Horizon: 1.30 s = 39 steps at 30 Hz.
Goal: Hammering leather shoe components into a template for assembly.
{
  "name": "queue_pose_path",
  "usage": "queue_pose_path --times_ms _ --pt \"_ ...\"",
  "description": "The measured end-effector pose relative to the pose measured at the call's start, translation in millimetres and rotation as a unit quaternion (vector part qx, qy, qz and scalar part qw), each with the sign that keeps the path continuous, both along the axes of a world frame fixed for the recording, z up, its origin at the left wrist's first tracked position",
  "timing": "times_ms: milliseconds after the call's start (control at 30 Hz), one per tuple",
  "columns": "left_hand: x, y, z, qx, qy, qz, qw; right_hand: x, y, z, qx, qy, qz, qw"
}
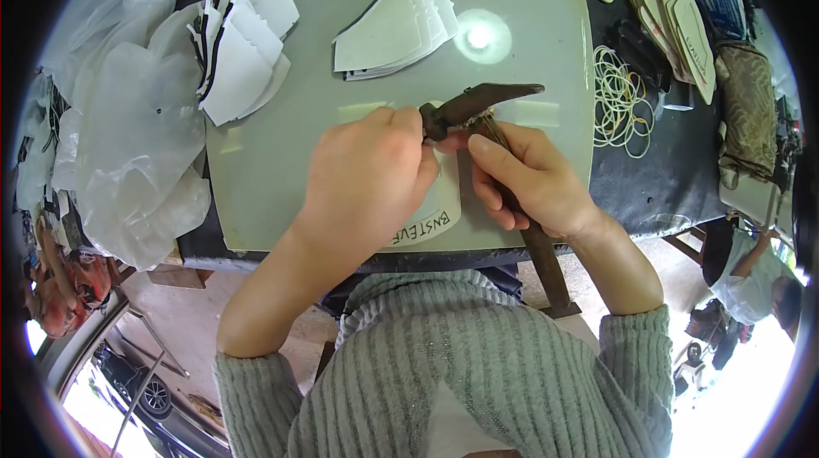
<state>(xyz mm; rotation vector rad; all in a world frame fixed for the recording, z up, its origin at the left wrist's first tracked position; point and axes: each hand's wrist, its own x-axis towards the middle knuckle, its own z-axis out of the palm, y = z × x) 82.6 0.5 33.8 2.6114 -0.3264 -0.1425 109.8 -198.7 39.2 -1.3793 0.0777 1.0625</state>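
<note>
Left hand (367,181) pinches a white insole piece (435,211) flat, right hand (529,181) grips the hammer (482,104). Stacks of cut pieces (397,27) wait on the tabletop (529,117), so plenty looks left.

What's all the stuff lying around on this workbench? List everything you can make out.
Work board: one, pale green, centre of the table.
Hammer: one, dark brown, gripped in the right hand over the board.
Insole piece: one, cream, under both hands.
White cut pieces: two fanned stacks, top of the board and its left edge.
Rubber bands: a heap, pale yellow, right of the board.
Insole stack: cream, upper right.
Plastic bags: clear, left.
Left hand: pressing the insole piece.
Right hand: closed on the hammer.
</note>
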Motion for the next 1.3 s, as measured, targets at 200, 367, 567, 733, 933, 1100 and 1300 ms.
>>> queue_pose_path --times_ms 200,367,567,733,933,1100,1300 --pt "-4.0 -3.2 -10.1 0.04 -0.072 0.035 0.996 1.1 0.5 -1.8 -0.001 -0.003 0.006 1.0" --pt "1.5 9.0 0.4 -0.095 0.048 0.058 0.993 3.1 0.2 -0.7 -0.009 -0.007 0.02 1.0" --pt "-1.3 6.6 -6.3 -0.076 -0.008 0.035 0.996 3.8 2.5 0.4 -0.009 0.021 0.015 1.0" --pt "-3.9 5.9 -6.3 -0.058 -0.026 0.071 0.995 3.3 4.2 2.3 -0.026 0.018 0.02 0.999" --pt "-46.4 21.7 -18.1 -0.077 -0.166 -0.005 0.983 7.7 -8.3 7.0 -0.072 -0.053 0.044 0.995" --pt "-57.2 23.2 -30.1 0.063 -0.248 -0.069 0.964 9.0 -4.8 9.6 -0.208 -0.516 0.209 0.804" --pt "-57.3 22.8 -27.0 0.026 -0.203 -0.057 0.977 25.3 10.3 26.0 -0.29 -0.511 0.319 0.743"
